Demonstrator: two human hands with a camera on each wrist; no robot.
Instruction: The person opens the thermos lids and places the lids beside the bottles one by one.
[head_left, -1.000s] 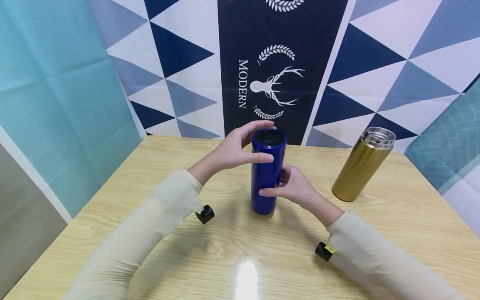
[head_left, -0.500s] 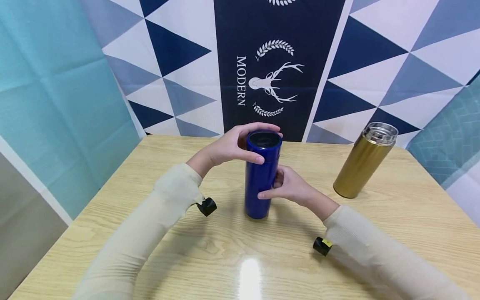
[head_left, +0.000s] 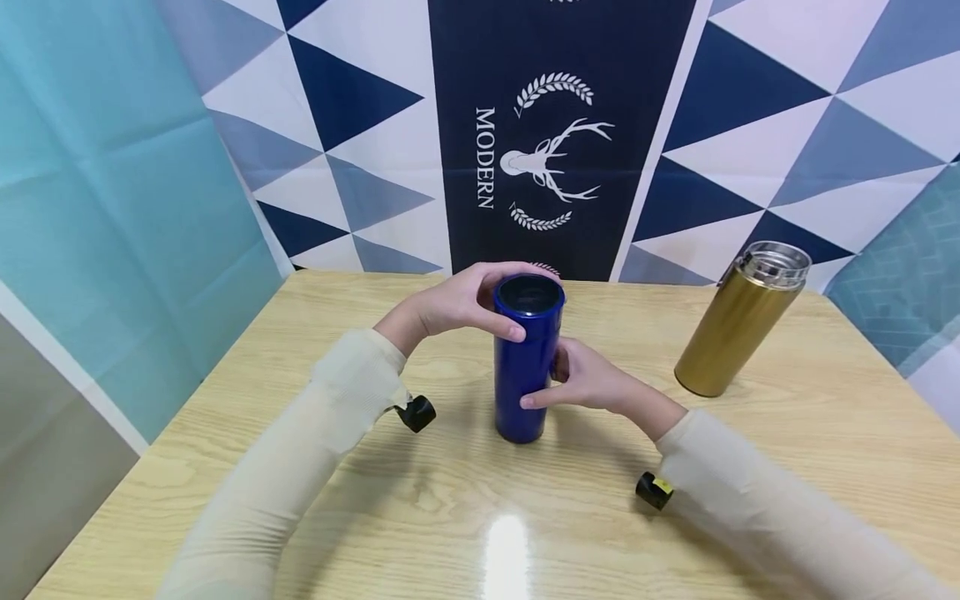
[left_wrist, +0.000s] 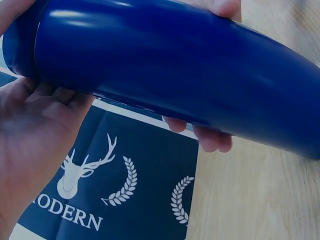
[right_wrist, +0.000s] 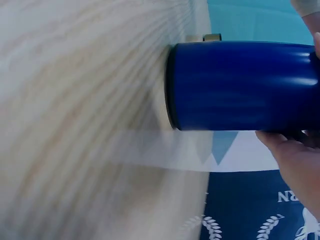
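Observation:
A blue thermos flask (head_left: 517,375) with a glossy dark top is roughly upright in the middle of the table; whether its base touches the wood I cannot tell. My left hand (head_left: 457,304) grips its upper end, thumb in front and fingers behind. Lower down, my right hand (head_left: 588,377) holds the flask body from the right, thumb across the front. The left wrist view shows a seam on the blue flask (left_wrist: 165,65) near its top. In the right wrist view my right hand (right_wrist: 300,170) is partly cut off beside the blue flask (right_wrist: 235,87).
To the right stands a gold flask (head_left: 731,333) with an uncovered steel mouth. The light wooden table (head_left: 420,533) ends at a patterned backdrop (head_left: 375,125) behind. A small black device (head_left: 417,413) hangs below the left sleeve, another black device (head_left: 654,491) below the right.
The flask first shifted a little left with both hands, then slightly down in the head view. Both hands keep their hold. The view itself has also shifted slightly.

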